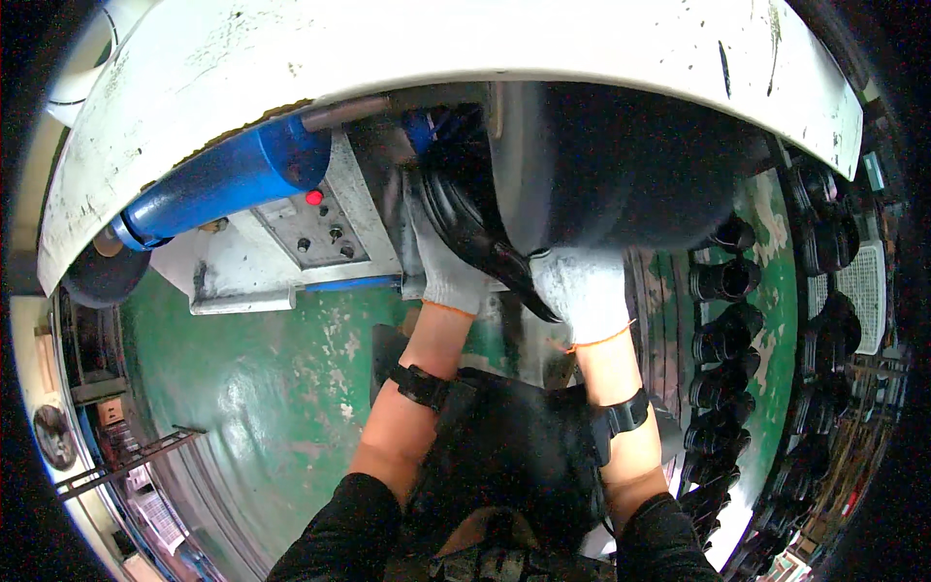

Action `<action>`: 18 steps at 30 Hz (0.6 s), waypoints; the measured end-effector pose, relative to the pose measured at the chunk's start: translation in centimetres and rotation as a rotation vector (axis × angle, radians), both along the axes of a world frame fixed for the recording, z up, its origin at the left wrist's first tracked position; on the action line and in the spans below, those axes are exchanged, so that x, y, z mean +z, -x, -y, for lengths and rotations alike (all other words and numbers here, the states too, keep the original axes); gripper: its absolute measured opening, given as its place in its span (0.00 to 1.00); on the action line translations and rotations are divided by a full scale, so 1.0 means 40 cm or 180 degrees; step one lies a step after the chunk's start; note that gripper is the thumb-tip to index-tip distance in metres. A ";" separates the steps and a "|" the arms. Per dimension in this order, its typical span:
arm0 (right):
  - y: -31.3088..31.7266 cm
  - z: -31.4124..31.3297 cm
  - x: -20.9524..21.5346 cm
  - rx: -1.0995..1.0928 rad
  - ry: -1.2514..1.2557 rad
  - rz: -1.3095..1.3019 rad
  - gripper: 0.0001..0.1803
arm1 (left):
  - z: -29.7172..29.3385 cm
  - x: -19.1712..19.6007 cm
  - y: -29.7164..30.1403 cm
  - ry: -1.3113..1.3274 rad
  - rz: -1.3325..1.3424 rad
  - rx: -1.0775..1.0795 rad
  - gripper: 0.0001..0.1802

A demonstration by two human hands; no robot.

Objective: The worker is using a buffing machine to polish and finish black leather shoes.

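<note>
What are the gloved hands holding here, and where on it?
Both hands grip a black rubber moulded part at the machine: left hand on its left side, right hand at its lower right end.

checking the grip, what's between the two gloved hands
In the head view, a black ribbed rubber part runs between the left hand and the right hand; both hands grip it.

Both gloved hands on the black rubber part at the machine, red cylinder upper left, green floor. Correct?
Not quite: the head view shows the cylinder at upper left is blue, not red; only a small button beside it is red. The rest holds: the left hand and right hand, both in white gloves, are on the black rubber part at the machine, above the green floor.
</note>
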State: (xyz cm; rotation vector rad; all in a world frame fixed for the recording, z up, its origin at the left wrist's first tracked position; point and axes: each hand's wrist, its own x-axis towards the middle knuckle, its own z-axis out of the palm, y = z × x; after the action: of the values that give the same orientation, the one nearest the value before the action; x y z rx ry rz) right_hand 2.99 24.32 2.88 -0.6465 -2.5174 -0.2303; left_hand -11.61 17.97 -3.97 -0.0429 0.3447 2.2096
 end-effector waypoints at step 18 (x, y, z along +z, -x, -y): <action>-0.091 -0.085 0.021 -0.0746 -0.0248 -0.0156 0.19 | -0.065 -0.013 -0.177 -0.0062 0.0635 -0.0834 0.30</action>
State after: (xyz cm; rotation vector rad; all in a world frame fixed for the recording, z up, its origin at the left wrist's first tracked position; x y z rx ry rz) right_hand 6.64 27.73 3.70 -0.9043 -2.3714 -0.3895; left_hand -4.54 20.56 -4.50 -0.1955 0.2049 1.9296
